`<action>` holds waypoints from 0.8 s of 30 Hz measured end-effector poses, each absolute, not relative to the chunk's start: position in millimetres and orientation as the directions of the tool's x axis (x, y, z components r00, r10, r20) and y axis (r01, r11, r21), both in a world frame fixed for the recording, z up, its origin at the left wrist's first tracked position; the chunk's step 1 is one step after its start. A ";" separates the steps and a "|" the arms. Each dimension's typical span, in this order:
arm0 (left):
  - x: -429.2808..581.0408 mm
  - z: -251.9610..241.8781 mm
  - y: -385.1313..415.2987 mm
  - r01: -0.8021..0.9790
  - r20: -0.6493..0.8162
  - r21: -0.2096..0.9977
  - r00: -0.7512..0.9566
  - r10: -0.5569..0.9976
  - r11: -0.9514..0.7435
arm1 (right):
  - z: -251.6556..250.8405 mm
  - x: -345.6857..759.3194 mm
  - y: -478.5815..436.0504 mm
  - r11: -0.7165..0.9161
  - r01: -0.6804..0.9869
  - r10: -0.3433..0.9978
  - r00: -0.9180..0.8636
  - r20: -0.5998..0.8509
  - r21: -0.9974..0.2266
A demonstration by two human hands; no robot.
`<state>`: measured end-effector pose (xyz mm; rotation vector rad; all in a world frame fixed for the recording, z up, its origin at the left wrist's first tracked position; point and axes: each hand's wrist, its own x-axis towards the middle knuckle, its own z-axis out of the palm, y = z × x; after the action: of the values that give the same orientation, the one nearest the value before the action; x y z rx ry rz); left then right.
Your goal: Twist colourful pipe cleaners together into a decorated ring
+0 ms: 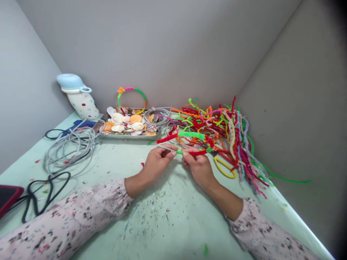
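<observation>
Between my hands is a hoop of grey wire wrapped in red and green pipe cleaner [192, 134], held just above the table. The fingers of my left hand [157, 161] are closed, pinching the bare grey wire end at the hoop's near side. My right hand [200, 167] pinches the wrapped part close by, where a short green stretch meets red. A thin pink pipe cleaner end sticks up behind the hoop. Just right of my right hand lies a tool with a yellow loop handle [225, 169], its other end hidden among the pipe cleaners.
A heap of coloured pipe cleaners [235, 133] covers the back right. Behind my left hand stands a metal tray [127, 137] of shells, with a finished-looking colourful ring [141, 94] on it. Coiled grey wire [67, 150], a bottle [82, 103], a black cord [35, 202] and a red-edged device [9, 196] are left.
</observation>
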<state>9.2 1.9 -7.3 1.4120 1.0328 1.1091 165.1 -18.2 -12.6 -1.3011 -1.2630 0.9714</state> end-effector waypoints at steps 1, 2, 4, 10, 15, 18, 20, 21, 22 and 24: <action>9.2 -7.2 1.9 0.036 0.112 0.992 0.208 0.972 -0.122 | -12.6 165.3 -18.4 0.097 0.177 0.985 0.127 0.120 -0.979; 9.1 -7.1 1.9 0.037 0.124 0.990 0.210 0.970 -0.135 | -12.6 165.5 -18.7 0.109 0.204 0.982 0.133 0.137 -0.973; 9.0 -7.1 1.9 0.036 0.147 0.987 0.220 0.964 -0.158 | -12.3 165.8 -19.5 0.131 0.258 0.975 0.142 0.171 -0.957; 9.0 -4.5 1.6 0.038 0.164 0.983 0.229 0.960 -0.177 | -12.3 165.9 -22.5 0.151 0.335 0.966 0.152 0.211 -0.930; 9.0 1.1 -0.6 0.065 0.114 0.989 0.226 0.968 -0.131 | -11.7 165.9 -22.8 0.181 0.352 0.964 0.123 0.237 -0.918; 8.4 2.8 -2.2 0.087 0.096 0.989 0.222 0.970 -0.117 | -11.2 165.6 -22.2 0.178 0.310 0.966 0.125 0.225 -0.934; 7.9 2.6 -2.5 0.114 0.111 0.984 0.223 0.968 -0.139 | -11.1 165.3 -21.7 0.173 0.261 0.970 0.121 0.210 -0.950; 7.6 2.3 -2.4 0.130 0.123 0.979 0.223 0.967 -0.154 | -11.2 165.2 -21.6 0.172 0.240 0.972 0.118 0.205 -0.955; 7.4 1.9 -2.0 0.145 0.135 0.975 0.224 0.965 -0.171 | -11.2 165.0 -21.4 0.170 0.226 0.973 0.117 0.200 -0.959; 7.2 1.2 -1.1 0.161 0.165 0.966 0.223 0.961 -0.203 | -11.0 164.9 -21.4 0.155 0.219 0.975 0.124 0.186 -0.963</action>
<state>7.2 -1.1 1.2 1.5745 1.0864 1.0905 164.9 -21.4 -11.0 -1.2925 -1.3267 0.8689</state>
